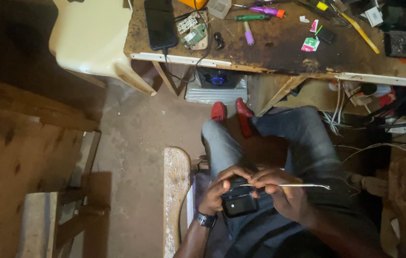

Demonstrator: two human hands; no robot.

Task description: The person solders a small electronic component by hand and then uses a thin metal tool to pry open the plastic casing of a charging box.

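Gripping a small black phone [239,199] in the left hand [218,191], fingers curled over its upper end, low over the lap; wearing a dark watch [206,219] at that wrist. Lying with its long axis running roughly from the left hand's fingers down toward the body, back face up, tilted a little to the right. Pinching a thin metal pry tool [289,185] in the right hand [284,193], fingers closed together on its near end, just beside and touching the phone's top edge. Stretching almost level, the tool's long axis running left to right, its free tip pointing away to the right, past the right hand's knuckles. Both hands meeting over the phone, clamped on their own things.

Resting beneath the hands on legs in grey trousers [303,143], knees pointing away from the body. Standing just left of the left hand, a worn wooden bench plank [175,186], running alongside the left thigh. Showing beyond the knees, two red shoes [231,113] on the bare floor [136,143].

Sitting farther off beyond the shoes, under the desk [279,52], a dark box with a blue light [217,79]. Lying on the desk, far ahead of the hands: a large black phone [160,23], a circuit board [194,34], a green-handled screwdriver [251,17], a purple marker [248,33] and a yellow tool [358,29]. Crowding the far right, tangled cables [356,100]. Standing far ahead and left of the left hand, a cream plastic chair [93,38]; nearer on the left, wooden steps [21,157].
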